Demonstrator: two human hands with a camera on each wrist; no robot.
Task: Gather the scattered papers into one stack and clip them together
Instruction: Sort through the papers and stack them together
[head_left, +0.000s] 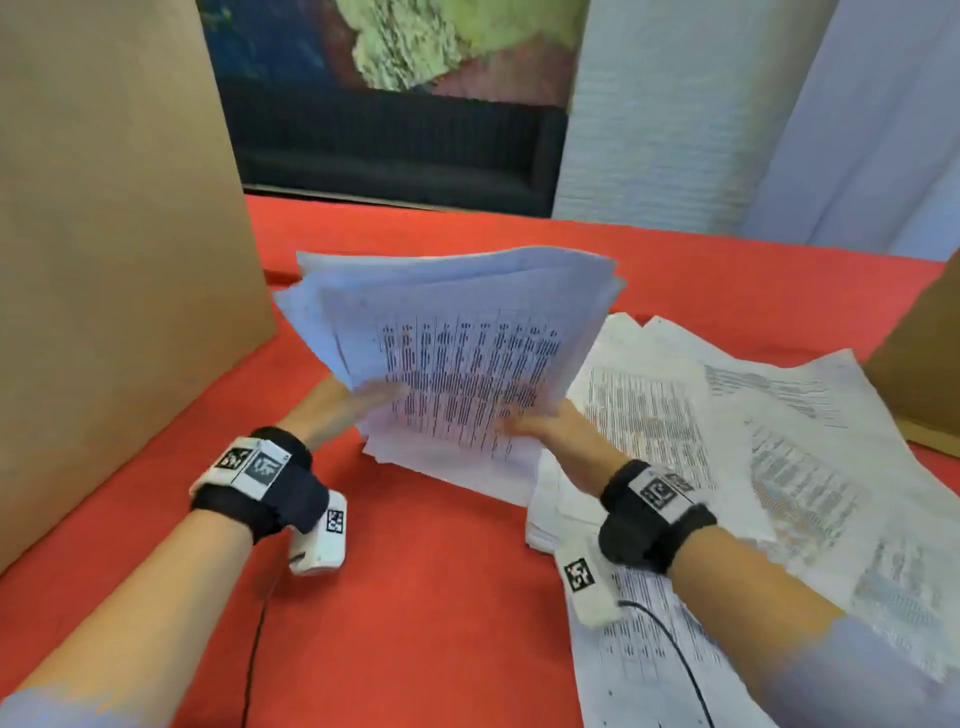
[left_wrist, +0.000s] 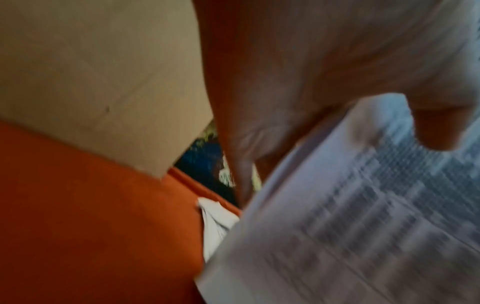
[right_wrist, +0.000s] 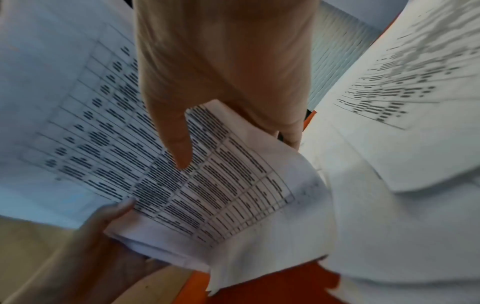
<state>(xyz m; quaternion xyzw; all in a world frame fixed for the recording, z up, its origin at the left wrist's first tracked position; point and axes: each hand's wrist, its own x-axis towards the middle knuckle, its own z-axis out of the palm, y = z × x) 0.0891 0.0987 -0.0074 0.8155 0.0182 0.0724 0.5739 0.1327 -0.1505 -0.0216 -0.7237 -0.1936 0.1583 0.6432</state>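
Both hands grasp the sheaf by its near edge, raised and tilted above the red table: the left hand pinches the left corner, the right hand the right, thumb on top in the right wrist view. The sheets are fanned and uneven, so a slack pinch could likely let inner pages slide out (no clip is visible anywhere). More loose papers lie spread to the right, some under the right forearm, which may drag them. A cardboard panel stands close on the left and another at the right, hemming sideways moves; bare table in front of the person looks the best room for squaring the stack.
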